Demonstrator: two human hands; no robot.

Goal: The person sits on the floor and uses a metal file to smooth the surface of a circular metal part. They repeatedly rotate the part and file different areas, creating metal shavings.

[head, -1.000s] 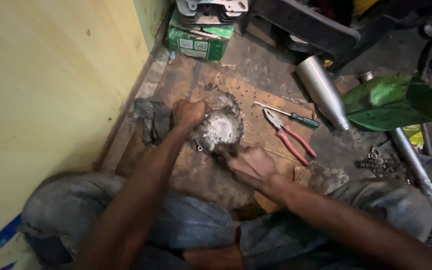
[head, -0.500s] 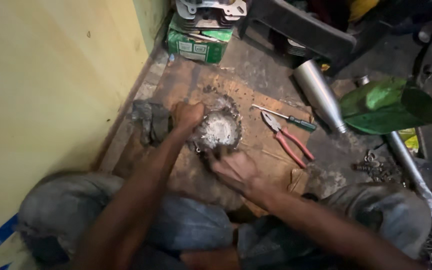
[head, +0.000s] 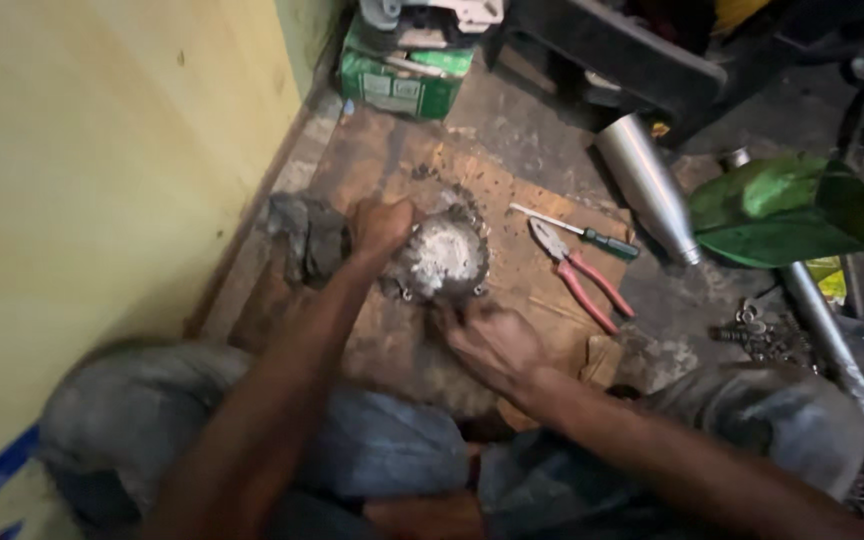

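Left hand (head: 382, 226) clamps the round metal casing (head: 442, 258) on the cardboard (head: 512, 262), right hand (head: 492, 338) closed at its near edge, seemingly scraping; any tool is hidden. Next, I'd judge, steady pressure.

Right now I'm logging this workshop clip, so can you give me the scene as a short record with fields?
Setting: brown cardboard sheet on a grimy floor beside a yellow wall
Left hand: closed on the left edge of the round grey metal engine part
Right hand: at the part's near edge; grip blurred
Tools nearby: red-handled pliers, green-handled screwdriver
Also: silver metal cone, green curved panel
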